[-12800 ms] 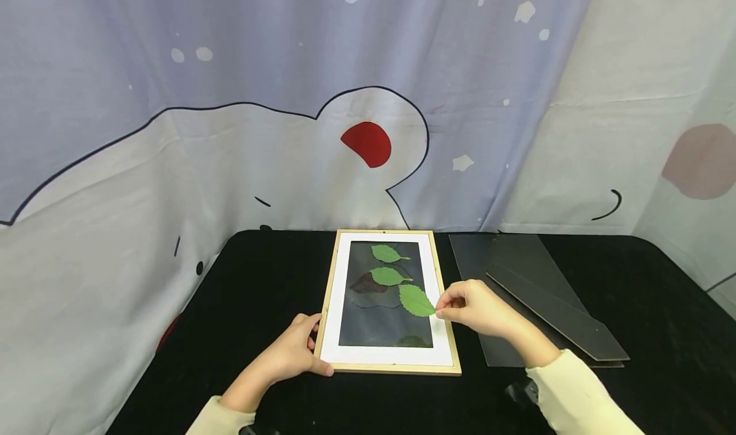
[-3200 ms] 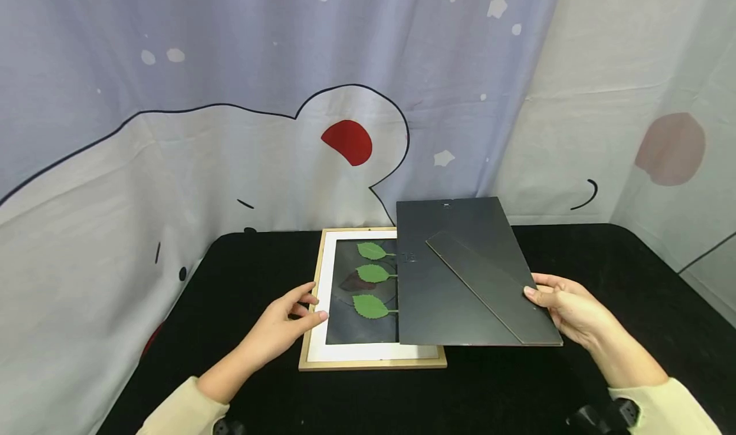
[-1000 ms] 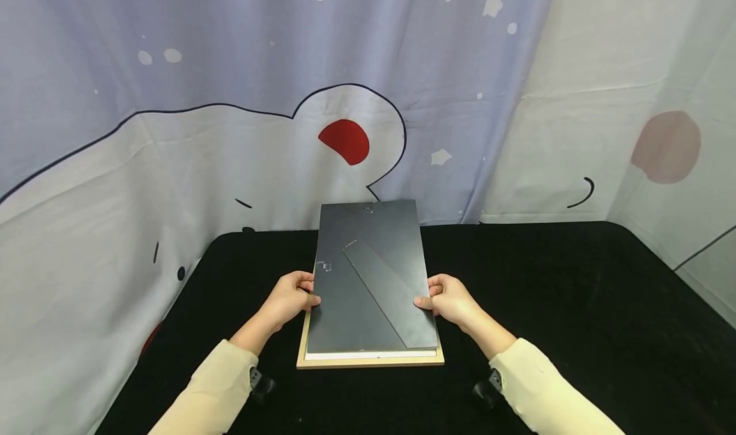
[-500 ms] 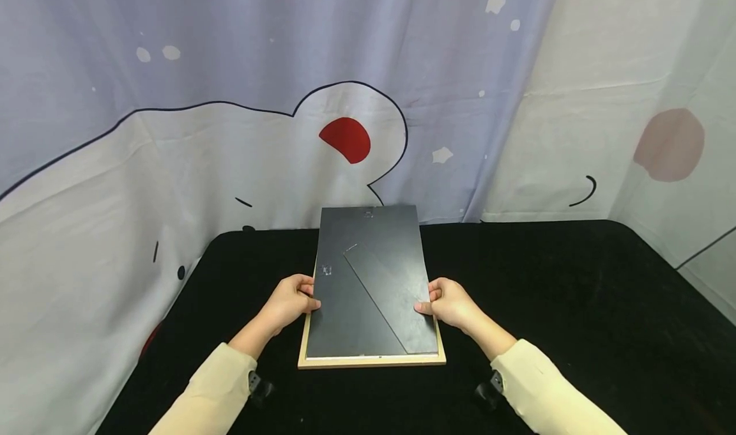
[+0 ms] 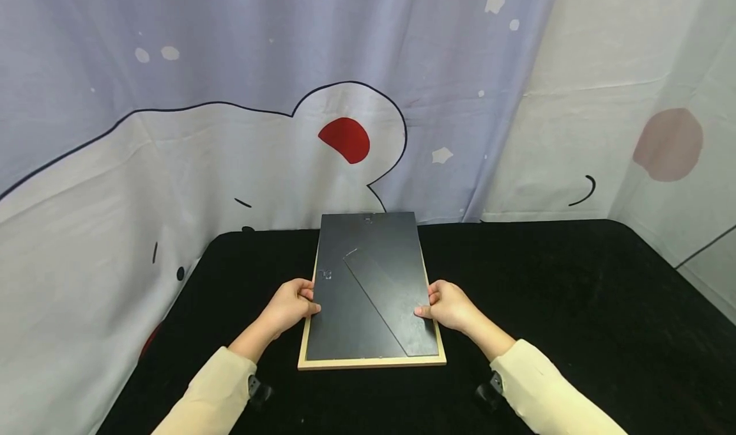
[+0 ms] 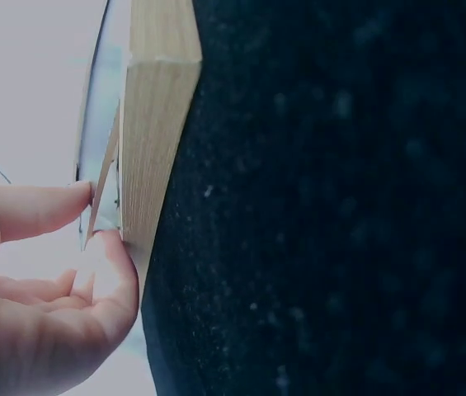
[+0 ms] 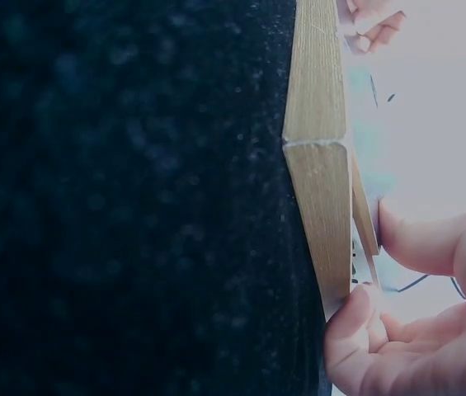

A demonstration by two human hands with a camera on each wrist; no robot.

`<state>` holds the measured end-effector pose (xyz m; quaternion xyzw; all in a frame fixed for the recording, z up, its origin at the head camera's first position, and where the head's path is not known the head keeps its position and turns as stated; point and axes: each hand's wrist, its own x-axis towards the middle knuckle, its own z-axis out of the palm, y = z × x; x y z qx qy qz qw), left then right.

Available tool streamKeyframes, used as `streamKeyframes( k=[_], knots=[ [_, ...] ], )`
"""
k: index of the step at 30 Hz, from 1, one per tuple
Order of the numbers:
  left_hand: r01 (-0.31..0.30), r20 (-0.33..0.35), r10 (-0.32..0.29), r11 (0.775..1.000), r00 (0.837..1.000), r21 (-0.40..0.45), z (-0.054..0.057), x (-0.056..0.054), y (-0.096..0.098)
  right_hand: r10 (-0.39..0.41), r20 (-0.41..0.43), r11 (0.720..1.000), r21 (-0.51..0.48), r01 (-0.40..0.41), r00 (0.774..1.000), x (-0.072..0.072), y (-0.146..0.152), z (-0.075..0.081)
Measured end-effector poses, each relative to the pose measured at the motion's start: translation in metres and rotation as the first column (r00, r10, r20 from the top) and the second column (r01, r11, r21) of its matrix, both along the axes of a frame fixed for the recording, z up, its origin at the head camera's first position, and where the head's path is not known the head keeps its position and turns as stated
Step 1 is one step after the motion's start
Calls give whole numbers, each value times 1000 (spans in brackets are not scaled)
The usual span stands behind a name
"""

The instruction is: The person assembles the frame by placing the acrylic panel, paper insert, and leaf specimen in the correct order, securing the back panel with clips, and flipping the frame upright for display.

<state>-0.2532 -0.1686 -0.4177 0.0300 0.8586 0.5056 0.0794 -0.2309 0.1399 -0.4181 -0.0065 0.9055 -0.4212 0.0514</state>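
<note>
A dark grey backing board (image 5: 345, 313) with a slanted stand leg (image 5: 393, 301) lies over the pale wooden picture frame (image 5: 374, 363). Its near edge sits inside the frame's front bar; its far end looks raised. On its left side, my left hand (image 5: 287, 304) pinches the board, thumb on top and fingers under the edge. My right hand (image 5: 454, 304) grips the opposite side likewise. Both wrist views show the board's edge (image 6: 105, 165) slanting up from the frame (image 7: 319, 198). The leaves and white mat are hidden beneath the board.
Black cloth covers the table (image 5: 546, 294) around the frame. Behind it hangs a patterned curtain (image 5: 230, 167), close to the frame's far end. Small dark cameras (image 5: 259, 390) are strapped to both wrists.
Earlier, the right hand adjusted a leaf, then carried the board from the right over the three leaves. Over the last second both hands have lowered it, its near edge dropping into the frame.
</note>
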Motion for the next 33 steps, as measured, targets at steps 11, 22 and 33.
streamKeyframes(
  k=[11, 22, 33],
  knots=[
    [16, -6, -17, 997, 1000, -78, 2, 5, 0, 33, -6, 992, 120, -32, 999, 1, -1, 3],
    [25, -9, -26, 994, 1000, -107, 1, 5, 1, 57, -14, 984, 170, -54, 998, 1, -1, 7],
    [2, -14, -5, 986, 1000, -169, -2, 8, 2, 15, -4, 989, 148, -14, 1000, 0, -1, 7]
  ],
)
